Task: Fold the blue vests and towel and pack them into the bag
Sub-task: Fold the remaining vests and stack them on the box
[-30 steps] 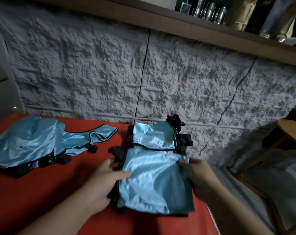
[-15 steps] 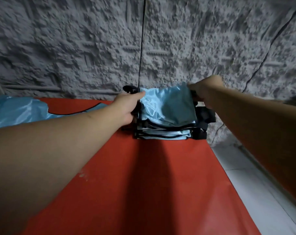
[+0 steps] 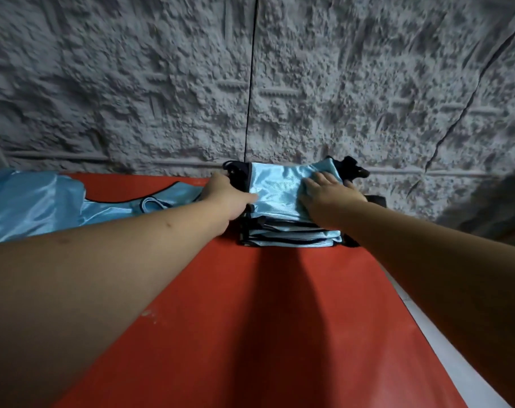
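A stack of folded light-blue vests point(image 3: 280, 195) with black trim and straps sits at the far edge of the red table point(image 3: 265, 319), against the wall. My left hand point(image 3: 227, 195) holds the stack's left side, fingers curled around the black edge. My right hand point(image 3: 327, 191) lies flat on top of the top vest, fingers spread, pressing it down. Several folded layers point(image 3: 291, 238) show at the stack's near side. Unfolded blue vests point(image 3: 44, 201) lie in a heap at the far left of the table. No bag or towel is in view.
A rough grey textured wall point(image 3: 250, 83) rises right behind the table. The table's right edge point(image 3: 421, 319) drops to a pale floor. A dark blurred shape point(image 3: 492, 207) sits at the right edge of the view.
The folded vest has been carried away from me and laid on the stack by the wall. My right hand has let go of its edge and now presses flat on top.
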Action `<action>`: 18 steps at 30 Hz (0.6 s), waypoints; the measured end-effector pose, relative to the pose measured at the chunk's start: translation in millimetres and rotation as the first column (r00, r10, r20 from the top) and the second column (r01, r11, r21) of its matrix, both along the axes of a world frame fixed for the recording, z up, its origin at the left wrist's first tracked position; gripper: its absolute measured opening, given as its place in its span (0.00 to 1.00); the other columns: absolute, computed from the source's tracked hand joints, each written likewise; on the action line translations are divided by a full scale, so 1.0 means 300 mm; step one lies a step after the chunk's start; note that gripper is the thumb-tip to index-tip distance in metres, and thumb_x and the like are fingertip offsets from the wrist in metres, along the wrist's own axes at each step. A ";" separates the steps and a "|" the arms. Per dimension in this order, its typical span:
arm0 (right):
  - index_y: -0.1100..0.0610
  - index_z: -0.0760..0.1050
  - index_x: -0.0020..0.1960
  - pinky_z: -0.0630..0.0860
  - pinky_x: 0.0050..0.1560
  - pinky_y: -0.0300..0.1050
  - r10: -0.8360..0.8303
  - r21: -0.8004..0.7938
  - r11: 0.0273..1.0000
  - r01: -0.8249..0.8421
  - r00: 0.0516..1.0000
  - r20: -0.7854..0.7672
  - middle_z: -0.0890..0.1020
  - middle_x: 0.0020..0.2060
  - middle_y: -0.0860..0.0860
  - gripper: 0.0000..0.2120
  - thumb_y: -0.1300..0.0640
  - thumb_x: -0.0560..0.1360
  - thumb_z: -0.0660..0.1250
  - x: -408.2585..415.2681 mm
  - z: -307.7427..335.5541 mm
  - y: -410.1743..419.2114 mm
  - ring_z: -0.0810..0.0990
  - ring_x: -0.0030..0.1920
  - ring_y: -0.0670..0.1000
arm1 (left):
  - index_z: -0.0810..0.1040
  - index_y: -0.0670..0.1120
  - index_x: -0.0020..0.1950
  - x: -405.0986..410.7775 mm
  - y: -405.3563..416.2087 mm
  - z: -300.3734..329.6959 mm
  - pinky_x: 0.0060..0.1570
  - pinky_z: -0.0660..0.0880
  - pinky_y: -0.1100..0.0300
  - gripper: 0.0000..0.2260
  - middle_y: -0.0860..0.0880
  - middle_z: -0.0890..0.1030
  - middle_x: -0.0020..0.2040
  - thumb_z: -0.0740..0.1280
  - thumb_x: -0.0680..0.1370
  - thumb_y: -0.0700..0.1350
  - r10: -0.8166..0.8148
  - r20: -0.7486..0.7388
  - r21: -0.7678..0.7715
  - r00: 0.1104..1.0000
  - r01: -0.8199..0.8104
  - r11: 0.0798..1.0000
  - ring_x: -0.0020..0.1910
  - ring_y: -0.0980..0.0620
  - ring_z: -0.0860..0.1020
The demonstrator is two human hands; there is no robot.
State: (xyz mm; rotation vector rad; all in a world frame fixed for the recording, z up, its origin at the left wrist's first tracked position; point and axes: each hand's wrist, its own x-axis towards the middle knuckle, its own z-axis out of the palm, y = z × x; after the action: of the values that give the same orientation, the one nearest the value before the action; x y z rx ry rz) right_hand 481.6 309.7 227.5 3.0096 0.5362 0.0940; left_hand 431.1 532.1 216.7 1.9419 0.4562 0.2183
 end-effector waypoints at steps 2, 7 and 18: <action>0.51 0.65 0.67 0.60 0.71 0.69 -0.004 -0.011 1.000 0.004 1.000 -0.011 0.67 0.70 0.50 0.23 0.38 0.81 0.48 0.003 -0.010 -0.013 0.62 0.75 0.53 | 0.73 0.46 0.64 -0.012 0.025 -0.009 0.54 0.81 0.46 0.31 0.46 0.78 0.56 0.80 0.68 0.57 -0.010 -0.040 0.008 0.999 0.010 1.000 0.53 0.44 0.79; 0.51 0.72 0.65 0.53 0.73 0.71 -0.066 -0.021 0.998 0.066 0.998 -0.006 0.72 0.67 0.51 0.25 0.38 0.80 0.47 -0.006 0.008 0.019 0.65 0.72 0.53 | 0.78 0.46 0.62 -0.103 0.137 -0.049 0.58 0.76 0.54 0.20 0.48 0.81 0.57 0.68 0.78 0.59 0.010 0.038 0.189 0.999 -0.017 0.982 0.57 0.45 0.79; 0.57 0.77 0.42 0.70 0.47 0.52 0.217 0.585 0.749 -0.313 0.949 0.229 0.80 0.38 0.55 0.09 0.57 0.79 0.62 -0.460 0.038 0.466 0.78 0.44 0.61 | 0.80 0.56 0.62 -0.309 0.495 -0.176 0.64 0.70 0.49 0.12 0.49 0.79 0.66 0.67 0.79 0.52 0.036 -0.198 0.776 0.980 0.134 0.617 0.67 0.43 0.74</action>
State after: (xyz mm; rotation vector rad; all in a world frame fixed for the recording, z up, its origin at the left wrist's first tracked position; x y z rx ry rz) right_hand 343.5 449.5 238.9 3.4645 1.1127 0.6276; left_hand 338.3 680.6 163.9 2.8790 0.4752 0.2107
